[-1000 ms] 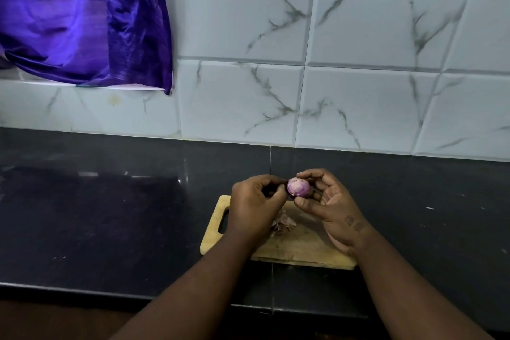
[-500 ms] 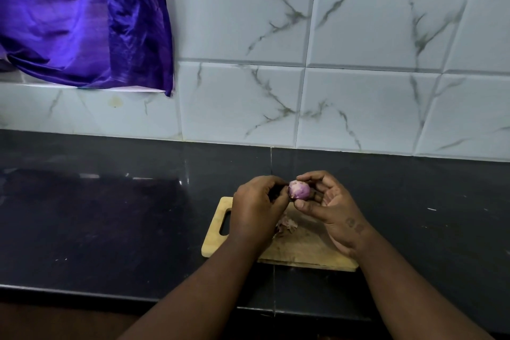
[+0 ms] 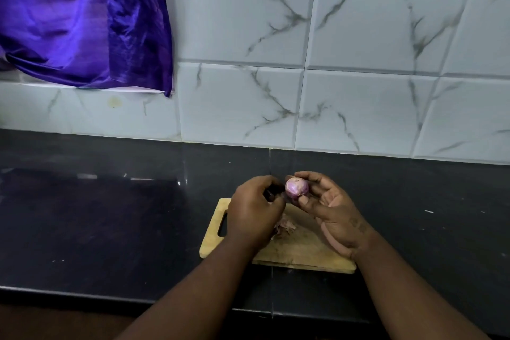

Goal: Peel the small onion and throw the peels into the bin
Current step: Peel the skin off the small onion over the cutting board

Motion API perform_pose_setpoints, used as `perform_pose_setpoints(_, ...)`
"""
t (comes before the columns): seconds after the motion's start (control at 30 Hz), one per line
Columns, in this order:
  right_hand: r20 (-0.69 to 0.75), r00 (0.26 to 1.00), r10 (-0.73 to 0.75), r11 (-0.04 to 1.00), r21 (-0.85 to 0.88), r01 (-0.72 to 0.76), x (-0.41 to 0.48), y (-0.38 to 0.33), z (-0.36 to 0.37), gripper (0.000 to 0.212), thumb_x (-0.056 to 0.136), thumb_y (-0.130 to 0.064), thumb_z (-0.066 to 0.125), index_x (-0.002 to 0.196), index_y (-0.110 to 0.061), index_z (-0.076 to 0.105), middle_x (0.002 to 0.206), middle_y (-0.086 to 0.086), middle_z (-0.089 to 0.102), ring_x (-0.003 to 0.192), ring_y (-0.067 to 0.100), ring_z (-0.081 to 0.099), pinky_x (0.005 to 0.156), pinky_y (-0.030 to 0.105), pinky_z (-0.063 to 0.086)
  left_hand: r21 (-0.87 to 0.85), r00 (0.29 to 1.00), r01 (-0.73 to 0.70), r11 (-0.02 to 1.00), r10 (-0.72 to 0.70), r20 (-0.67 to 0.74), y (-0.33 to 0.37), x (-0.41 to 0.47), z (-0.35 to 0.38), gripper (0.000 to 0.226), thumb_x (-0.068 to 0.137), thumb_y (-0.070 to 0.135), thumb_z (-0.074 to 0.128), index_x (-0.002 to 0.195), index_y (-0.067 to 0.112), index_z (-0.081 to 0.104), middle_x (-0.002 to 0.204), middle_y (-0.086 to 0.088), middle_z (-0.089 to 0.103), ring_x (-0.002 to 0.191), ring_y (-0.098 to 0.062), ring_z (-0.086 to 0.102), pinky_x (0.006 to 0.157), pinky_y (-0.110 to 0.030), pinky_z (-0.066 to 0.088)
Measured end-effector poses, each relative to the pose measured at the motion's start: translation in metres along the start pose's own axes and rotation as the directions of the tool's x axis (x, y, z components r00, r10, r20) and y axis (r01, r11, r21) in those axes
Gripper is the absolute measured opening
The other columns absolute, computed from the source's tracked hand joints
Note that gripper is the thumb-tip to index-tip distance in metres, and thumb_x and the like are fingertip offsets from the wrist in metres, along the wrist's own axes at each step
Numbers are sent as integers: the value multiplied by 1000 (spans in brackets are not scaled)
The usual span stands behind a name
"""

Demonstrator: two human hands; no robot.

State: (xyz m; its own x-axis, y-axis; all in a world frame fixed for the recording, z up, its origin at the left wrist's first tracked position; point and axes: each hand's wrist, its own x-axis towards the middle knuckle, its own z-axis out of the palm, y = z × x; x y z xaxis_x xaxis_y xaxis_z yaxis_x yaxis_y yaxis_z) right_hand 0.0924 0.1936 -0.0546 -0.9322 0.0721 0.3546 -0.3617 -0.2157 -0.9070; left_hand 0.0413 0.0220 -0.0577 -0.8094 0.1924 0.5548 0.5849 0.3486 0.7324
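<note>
My right hand (image 3: 331, 212) holds the small pinkish-purple onion (image 3: 296, 187) between thumb and fingertips, just above the far edge of the wooden cutting board (image 3: 303, 251). My left hand (image 3: 254, 210) is curled into a fist right beside the onion on its left, closed around a small dark object (image 3: 270, 193) that is mostly hidden by the fingers. A little heap of pale onion peels (image 3: 285, 226) lies on the board under my hands. No bin is in view.
The board sits near the front edge of a black stone counter (image 3: 110, 223). A white marbled tile wall (image 3: 303, 91) backs the counter, and a purple cloth (image 3: 82, 22) hangs at the upper left.
The onion has been turned a little in my right fingertips. Both hands stay over the board in nearly the same place.
</note>
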Motion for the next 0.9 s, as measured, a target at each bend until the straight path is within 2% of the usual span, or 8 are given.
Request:
perform_pose_setpoints(0.13, -38, 999, 0, 999, -38, -1, 0, 1, -1, 50, 81, 10, 72, 127, -6, 62, 132, 18, 66, 128, 36, 60, 104, 37, 54, -93, 998, -18, 995, 13, -54, 2, 0, -1, 14, 91, 30, 69, 99, 27, 79, 89, 13, 75, 83, -3, 69, 74, -39, 63)
perform_pose_setpoints(0.33, -17, 1000, 12, 996, -87, -14, 0, -1, 1, 50, 83, 12, 71, 128, -10, 65, 129, 14, 70, 123, 28, 65, 102, 35, 54, -129, 998, -40, 991, 33, -57, 4, -2, -3, 16, 93, 24, 78, 109, 22, 82, 94, 12, 80, 87, 2, 74, 79, -28, 65)
perform_pose_setpoints(0.6, -20, 1000, -7, 996, -91, 5, -1, 1, 1, 50, 81, 17, 70, 125, -6, 65, 127, 17, 70, 117, 26, 67, 93, 29, 57, -166, 998, -34, 986, 26, -49, 6, -3, -5, 14, 92, 19, 79, 105, 19, 84, 90, 12, 81, 83, 2, 75, 75, -23, 64)
perform_pose_setpoints(0.77, -12, 1000, -2, 995, -96, 1, -1, 1, 1, 50, 82, 17, 69, 126, -5, 64, 127, 16, 70, 117, 24, 67, 93, 29, 58, -186, 999, -27, 982, 18, -49, 5, -2, -5, 15, 91, 17, 78, 104, 18, 84, 89, 10, 81, 82, 0, 76, 75, -24, 64)
perform_pose_setpoints(0.9, -10, 1000, -2, 996, -91, 1, -1, 1, 1, 51, 81, 15, 70, 128, -5, 64, 128, 16, 70, 118, 25, 66, 99, 33, 56, -235, 999, -1, 972, -12, -51, 1, 0, -3, 14, 92, 12, 75, 102, 17, 85, 88, 9, 82, 83, 0, 76, 76, -23, 63)
